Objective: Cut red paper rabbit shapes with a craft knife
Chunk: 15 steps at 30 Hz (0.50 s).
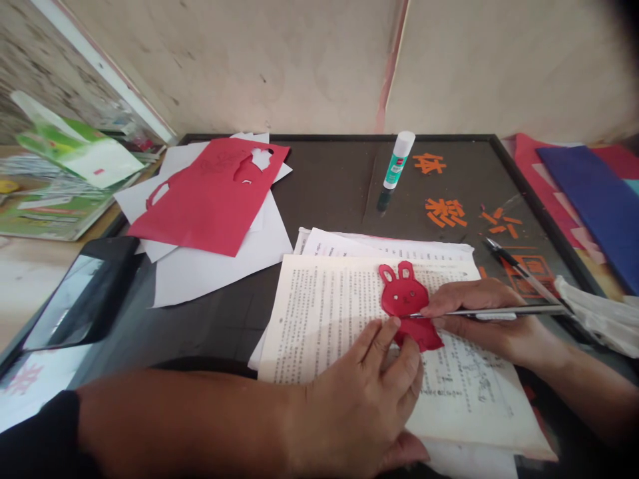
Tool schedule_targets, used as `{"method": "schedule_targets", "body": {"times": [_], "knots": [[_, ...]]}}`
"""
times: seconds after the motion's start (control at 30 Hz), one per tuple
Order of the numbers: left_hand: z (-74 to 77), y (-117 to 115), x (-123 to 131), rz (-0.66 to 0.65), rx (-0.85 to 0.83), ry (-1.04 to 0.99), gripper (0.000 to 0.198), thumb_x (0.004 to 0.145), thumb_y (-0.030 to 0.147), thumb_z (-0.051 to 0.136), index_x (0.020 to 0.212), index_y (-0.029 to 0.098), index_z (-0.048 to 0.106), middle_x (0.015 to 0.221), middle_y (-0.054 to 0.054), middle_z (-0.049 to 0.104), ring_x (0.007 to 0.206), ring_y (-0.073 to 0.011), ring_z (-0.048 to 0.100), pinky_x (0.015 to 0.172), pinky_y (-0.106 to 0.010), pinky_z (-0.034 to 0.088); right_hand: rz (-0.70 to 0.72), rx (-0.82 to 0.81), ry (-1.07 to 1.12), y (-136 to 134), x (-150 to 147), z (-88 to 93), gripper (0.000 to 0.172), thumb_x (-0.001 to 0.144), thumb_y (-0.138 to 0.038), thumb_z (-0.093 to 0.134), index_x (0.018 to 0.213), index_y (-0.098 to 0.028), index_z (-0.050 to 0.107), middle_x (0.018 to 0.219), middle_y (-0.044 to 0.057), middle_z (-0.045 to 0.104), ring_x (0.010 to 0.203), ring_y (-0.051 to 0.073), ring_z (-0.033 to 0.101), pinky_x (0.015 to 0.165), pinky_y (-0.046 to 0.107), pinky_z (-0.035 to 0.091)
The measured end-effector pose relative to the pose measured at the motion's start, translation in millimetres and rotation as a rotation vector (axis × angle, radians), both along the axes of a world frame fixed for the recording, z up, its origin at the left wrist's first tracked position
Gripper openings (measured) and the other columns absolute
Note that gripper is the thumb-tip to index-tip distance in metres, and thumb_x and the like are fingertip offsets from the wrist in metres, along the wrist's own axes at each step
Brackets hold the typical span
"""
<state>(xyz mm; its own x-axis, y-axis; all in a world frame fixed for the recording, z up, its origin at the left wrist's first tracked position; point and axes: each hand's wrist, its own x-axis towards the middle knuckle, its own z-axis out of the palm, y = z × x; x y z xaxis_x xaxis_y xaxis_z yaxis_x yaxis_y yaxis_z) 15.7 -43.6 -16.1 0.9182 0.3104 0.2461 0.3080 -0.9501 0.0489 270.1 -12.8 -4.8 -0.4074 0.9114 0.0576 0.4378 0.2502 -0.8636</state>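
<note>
Pinched tight, the right hand (479,319) holds a thin metal tool (499,311), and its tip reaches the red paper rabbit (405,296). The left hand (359,392) has its fingers spread and pressed on the rabbit's lower part. The rabbit's ears point away from the person, and its long side runs from ears to feet. It lies on printed pages (329,313). Farther off stand a glue stick (398,159) and a red sheet (210,199) on white paper (219,266).
</note>
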Motion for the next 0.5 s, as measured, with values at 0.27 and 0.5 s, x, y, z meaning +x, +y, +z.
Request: {"method": "schedule_targets", "body": {"times": [0.27,0.5], "knots": [[-0.4,-0.4,0.3,-0.006,0.004,0.018,0.068,0.099,0.059,0.038,0.134,0.004,0.055,0.138,-0.02,0.052,0.128,-0.044,0.048,0.11,-0.053,0.032,0.035,0.004,0.019,-1.0,4.4,-2.8,0.011,0.085,-0.022,0.07,0.093,-0.025,0.078,0.087,0.003,0.077,0.079,0.018,0.072,0.072,0.029,0.056],[-3.9,0.1,-0.5,-0.003,0.008,-0.018,0.069,0.098,0.06,0.039,0.132,0.003,0.055,0.137,-0.021,0.052,0.127,-0.0442,0.048,0.11,-0.053,0.031,0.059,0.017,0.032,-1.4,6.8,-3.4,0.014,0.086,-0.018,0.069,0.095,-0.025,0.077,0.088,0.002,0.076,0.08,0.016,0.072,0.072,0.026,0.055]]}}
